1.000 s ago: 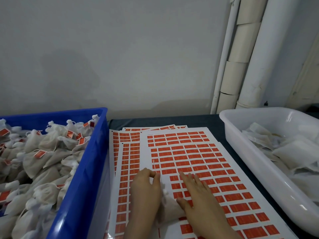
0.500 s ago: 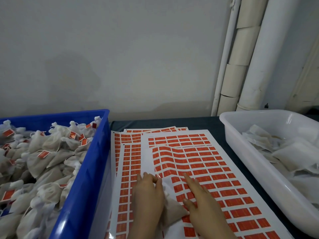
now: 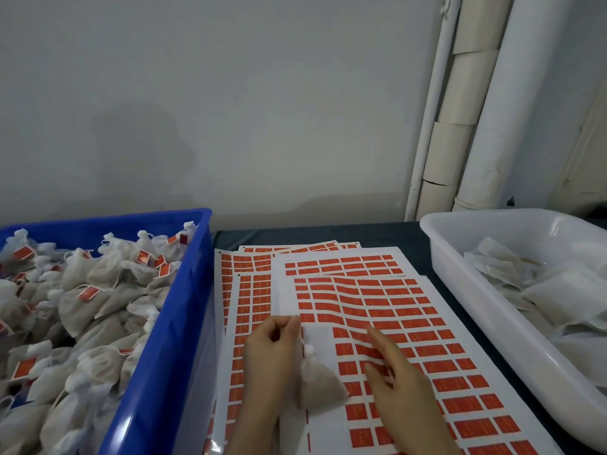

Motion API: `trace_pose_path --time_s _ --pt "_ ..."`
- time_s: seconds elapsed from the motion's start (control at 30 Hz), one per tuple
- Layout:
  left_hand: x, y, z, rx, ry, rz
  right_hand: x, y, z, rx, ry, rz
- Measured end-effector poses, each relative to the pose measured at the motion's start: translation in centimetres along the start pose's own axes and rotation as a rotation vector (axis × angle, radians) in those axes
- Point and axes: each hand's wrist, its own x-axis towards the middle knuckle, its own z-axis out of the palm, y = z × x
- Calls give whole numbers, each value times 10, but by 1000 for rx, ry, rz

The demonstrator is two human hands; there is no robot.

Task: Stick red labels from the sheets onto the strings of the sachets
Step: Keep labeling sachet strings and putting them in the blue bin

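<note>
Both hands have moved apart, so the little sachet (image 3: 317, 385) now shows between them, lying on the top sheet (image 3: 328, 425) of red labels (image 3: 460, 405). The left hand (image 3: 269, 359) pinches the thin string (image 3: 301, 338), maybe to hold it straight for a label. The right hand (image 3: 400, 399) lies with fingers spread on the smooth, wavy paper beside the soft, lumpy cloth bag.
</note>
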Motion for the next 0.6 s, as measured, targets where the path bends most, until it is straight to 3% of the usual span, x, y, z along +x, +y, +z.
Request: trace_pose_path --time_s 0.23,0.37,0.6 --pt "3 0 -8 -182 -56 -27 10 -16 -6 -174 28 -115" --pt "2 2 -7 -288 -62 -3 25 -41 3 -172 155 -280" --pt "3 4 -8 -372 -53 4 37 -56 30 -70 148 -427"
